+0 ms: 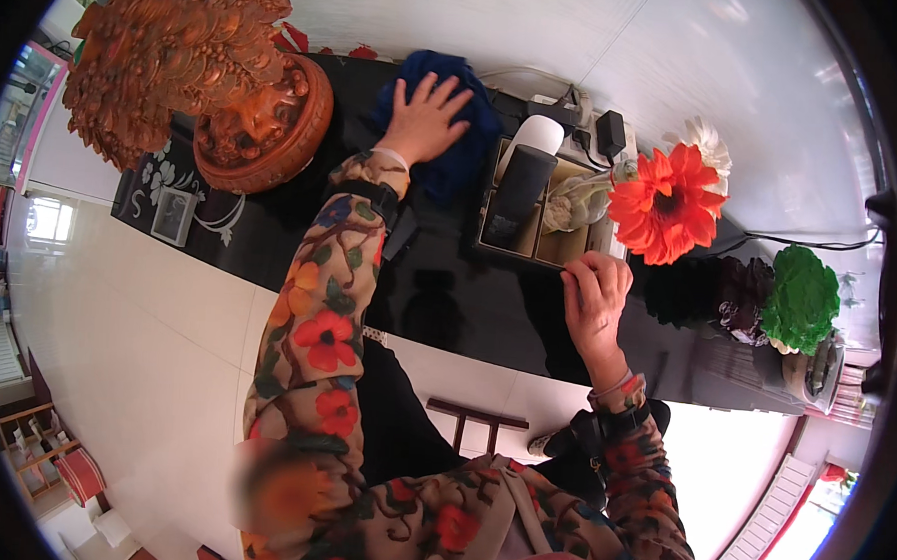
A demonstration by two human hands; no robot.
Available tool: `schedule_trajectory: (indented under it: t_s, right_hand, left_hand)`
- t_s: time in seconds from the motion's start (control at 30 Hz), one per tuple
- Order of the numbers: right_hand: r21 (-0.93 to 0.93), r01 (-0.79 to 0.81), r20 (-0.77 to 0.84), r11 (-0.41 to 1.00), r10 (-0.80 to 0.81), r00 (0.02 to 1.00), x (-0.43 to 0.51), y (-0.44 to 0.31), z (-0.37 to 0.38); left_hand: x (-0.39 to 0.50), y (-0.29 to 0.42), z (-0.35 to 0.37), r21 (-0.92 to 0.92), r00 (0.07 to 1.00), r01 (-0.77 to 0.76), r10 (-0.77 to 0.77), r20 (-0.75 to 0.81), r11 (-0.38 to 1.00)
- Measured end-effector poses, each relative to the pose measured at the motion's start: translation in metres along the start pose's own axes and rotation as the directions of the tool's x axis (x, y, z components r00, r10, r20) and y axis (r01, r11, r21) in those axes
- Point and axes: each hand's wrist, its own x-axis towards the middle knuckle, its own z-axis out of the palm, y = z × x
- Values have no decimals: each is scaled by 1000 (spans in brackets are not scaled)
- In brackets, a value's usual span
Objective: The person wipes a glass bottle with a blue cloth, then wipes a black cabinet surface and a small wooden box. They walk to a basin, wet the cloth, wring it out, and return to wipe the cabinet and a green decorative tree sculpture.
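My left hand (pixel 425 127) lies flat with spread fingers on a crumpled dark blue cloth (pixel 453 167), which rests on a glossy black tabletop (pixel 448 295). At the near right corner of a compartmented organizer box (pixel 521 249), my right hand (pixel 599 298) has its fingers curled over the box's edge. A white-topped bottle (pixel 541 136) and a dark cylindrical container (pixel 518 193) lean in the left compartments. Another compartment holds a clear plastic-wrapped item (pixel 572 203). An orange artificial flower (pixel 666 203) partly covers the box's right end.
A large carved brown ornament (pixel 264 122) stands left of the cloth, near a small clear dish (pixel 173 215). Behind the box are a power strip and black adapters (pixel 611 135). Green artificial foliage (pixel 800 299) in a pot is at right. A wooden stool (pixel 476 416) stands below.
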Motion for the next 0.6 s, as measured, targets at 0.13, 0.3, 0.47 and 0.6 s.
schedule_trajectory:
  t_s: [0.13,0.3,0.47,0.6]
  right_hand:
    - [-1,3,32,1000,-3,999,0,1,-3]
    - [24,63,-27,998,-62,998,4,-1,-5]
    - [-6,114,-69,993,-114,991,-11,-7,-14]
    - [148,253,-112,956,-238,965,-35,-34,-14]
  left_hand:
    - [-13,-34,11,17,967,194,-189,-168,981]
    - [-73,-55,7,-45,979,165,-169,-114,985]
    - [-165,-50,-17,-95,999,16,-12,42,995]
    - [-235,-18,-32,-171,981,73,-40,190,983]
